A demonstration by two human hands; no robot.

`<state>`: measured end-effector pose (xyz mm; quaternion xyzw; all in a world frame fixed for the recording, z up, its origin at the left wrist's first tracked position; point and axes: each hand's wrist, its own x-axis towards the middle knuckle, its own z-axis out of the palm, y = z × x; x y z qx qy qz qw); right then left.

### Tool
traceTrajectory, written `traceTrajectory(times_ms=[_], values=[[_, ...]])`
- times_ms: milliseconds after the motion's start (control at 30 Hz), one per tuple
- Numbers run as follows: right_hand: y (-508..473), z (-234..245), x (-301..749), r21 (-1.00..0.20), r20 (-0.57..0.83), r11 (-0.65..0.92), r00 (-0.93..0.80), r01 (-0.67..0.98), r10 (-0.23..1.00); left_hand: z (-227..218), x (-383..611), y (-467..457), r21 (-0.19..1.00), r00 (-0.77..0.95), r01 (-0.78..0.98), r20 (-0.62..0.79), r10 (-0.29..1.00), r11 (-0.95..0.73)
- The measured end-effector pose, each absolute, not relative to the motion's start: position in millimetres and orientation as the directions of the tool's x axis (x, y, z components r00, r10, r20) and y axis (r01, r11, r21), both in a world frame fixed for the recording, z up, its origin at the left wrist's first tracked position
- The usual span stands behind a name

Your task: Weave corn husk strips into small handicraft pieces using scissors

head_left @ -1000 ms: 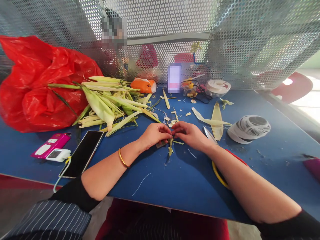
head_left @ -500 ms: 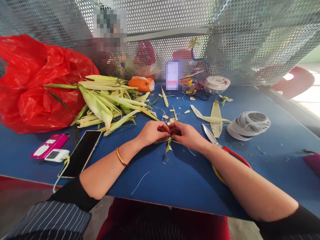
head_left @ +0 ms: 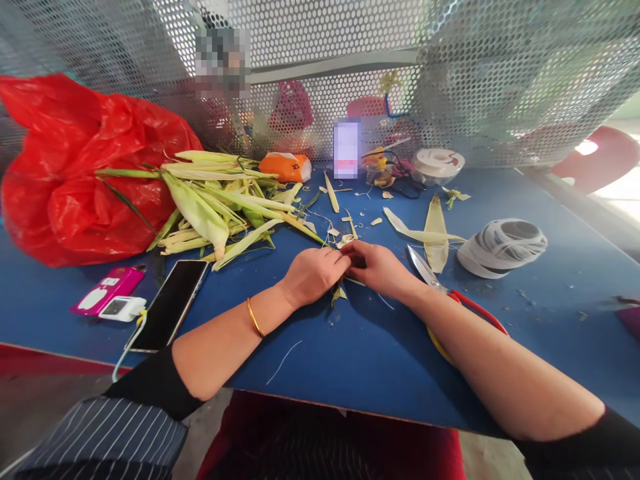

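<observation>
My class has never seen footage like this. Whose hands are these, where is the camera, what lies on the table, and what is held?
There is no machine: a person works bare-handed, and one head-worn camera, looking forward and down, takes every picture. The left hand and right hand meet over a small husk piece, apparently held between their fingers, which hide most of it. On the blue table, a pile of corn husks lies beside a red plastic bag, with a dark-screened smartphone nearer the person. To the right are scissors, partly under the right forearm, and a ball of grey-and-white yarn.
</observation>
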<state>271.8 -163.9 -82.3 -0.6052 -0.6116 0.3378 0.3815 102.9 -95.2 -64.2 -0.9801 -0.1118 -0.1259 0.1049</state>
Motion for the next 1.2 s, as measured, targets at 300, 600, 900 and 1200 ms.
traceTrajectory(times_ms=[300, 600, 900, 1200], values=[[-161.9, -76.6, 274.9, -0.853, 0.121, 0.084, 0.040, 0.515, 0.992, -67.3, 100.8, -87.7, 0.080, 0.844, 0.346, 0.409, 0.347, -0.935], [-157.9, -79.8, 278.3, -0.907, 0.081, 0.030, 0.104, 0.420, 0.991, -67.0, 100.1, -88.1, 0.182, 0.829, 0.315, 0.424, 0.364, -0.931], [-161.0, -73.1, 276.2, -0.951, 0.033, -0.018, 0.158, 0.309, 0.987, -66.4, 100.1, -91.1, 0.147, 0.808, 0.375, 0.433, 0.400, -0.915], [-160.3, -76.2, 277.5, -0.907, 0.137, 0.083, 0.105, 0.412, 0.985, -67.1, 99.7, -91.3, 0.169, 0.805, 0.371, 0.431, 0.407, -0.913]])
